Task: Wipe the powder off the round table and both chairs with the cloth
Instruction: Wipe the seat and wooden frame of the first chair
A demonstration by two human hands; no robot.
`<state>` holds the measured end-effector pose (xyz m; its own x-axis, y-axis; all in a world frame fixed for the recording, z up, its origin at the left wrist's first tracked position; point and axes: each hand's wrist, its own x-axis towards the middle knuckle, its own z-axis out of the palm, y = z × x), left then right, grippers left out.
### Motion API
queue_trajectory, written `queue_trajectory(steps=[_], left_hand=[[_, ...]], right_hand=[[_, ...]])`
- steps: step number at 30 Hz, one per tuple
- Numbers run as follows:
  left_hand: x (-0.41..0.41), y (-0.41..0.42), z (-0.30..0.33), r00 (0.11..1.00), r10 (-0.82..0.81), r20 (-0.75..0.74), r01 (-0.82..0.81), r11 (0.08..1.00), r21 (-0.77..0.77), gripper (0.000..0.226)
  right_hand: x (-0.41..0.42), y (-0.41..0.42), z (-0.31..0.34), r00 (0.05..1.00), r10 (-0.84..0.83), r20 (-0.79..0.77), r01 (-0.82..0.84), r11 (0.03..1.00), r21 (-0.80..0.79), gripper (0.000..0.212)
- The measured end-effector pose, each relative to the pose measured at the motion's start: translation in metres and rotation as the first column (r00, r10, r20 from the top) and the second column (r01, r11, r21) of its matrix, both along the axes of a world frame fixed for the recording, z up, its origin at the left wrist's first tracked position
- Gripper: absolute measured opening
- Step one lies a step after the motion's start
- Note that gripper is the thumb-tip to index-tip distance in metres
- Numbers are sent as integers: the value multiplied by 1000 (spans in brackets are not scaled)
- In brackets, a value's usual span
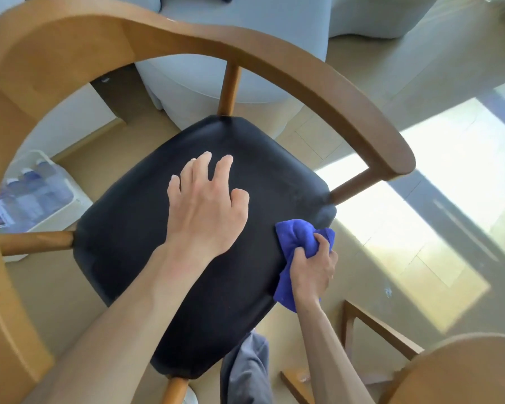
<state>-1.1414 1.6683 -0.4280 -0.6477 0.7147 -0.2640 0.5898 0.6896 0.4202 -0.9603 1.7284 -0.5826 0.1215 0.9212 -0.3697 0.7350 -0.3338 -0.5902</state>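
A wooden chair [318, 83] with a curved backrest fills the view, its black padded seat [134, 228] below me. My left hand [207, 208] hovers or rests over the middle of the seat with fingers spread, holding nothing. My right hand [314, 269] grips a bunched blue cloth [299, 236] at the seat's right edge. A faint pale dusting shows near the seat's right corner. The round table's wooden rim [461, 371] appears at the bottom right.
A grey sofa [216, 53] stands behind the chair. A white bin holding several water bottles [38, 191] sits on the floor at left. Wooden table legs [376, 328] lie at the lower right. Sunlit floor patches spread to the right.
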Motion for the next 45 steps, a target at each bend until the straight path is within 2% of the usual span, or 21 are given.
queue_trajectory(steps=[3,5,9,14,19,27,34,37,45], left_hand=[[-13,15,-4,1000,8,-4,-8,1000,-11,57],[-23,21,-6,1000,10,-7,-11,1000,-22,57],[-38,29,-10,999,41,9,-41,999,-26,56],[-52,29,-14,996,85,28,-85,996,-24,56],[-54,19,-12,994,107,32,-106,994,-19,55],[-36,-24,3,997,75,-9,-75,997,17,55],[-7,-65,7,1000,28,3,-28,999,35,55],[1,-74,8,1000,21,2,-21,999,44,54],[7,-79,16,1000,11,-25,-9,997,77,54]], right_hand=[[-8,23,-4,997,-78,-3,78,997,-14,45],[-13,33,-4,998,-56,15,56,998,-6,45],[-32,64,2,988,122,93,-128,990,58,39],[-61,94,7,911,344,227,-368,927,73,37],[-54,42,7,830,510,228,-533,845,51,44],[-20,-121,10,653,741,154,-756,648,87,46],[41,-208,11,628,769,-121,-777,627,-49,39],[51,-219,18,689,690,-224,-716,696,-60,36],[29,-193,28,784,594,-181,-602,798,13,39]])
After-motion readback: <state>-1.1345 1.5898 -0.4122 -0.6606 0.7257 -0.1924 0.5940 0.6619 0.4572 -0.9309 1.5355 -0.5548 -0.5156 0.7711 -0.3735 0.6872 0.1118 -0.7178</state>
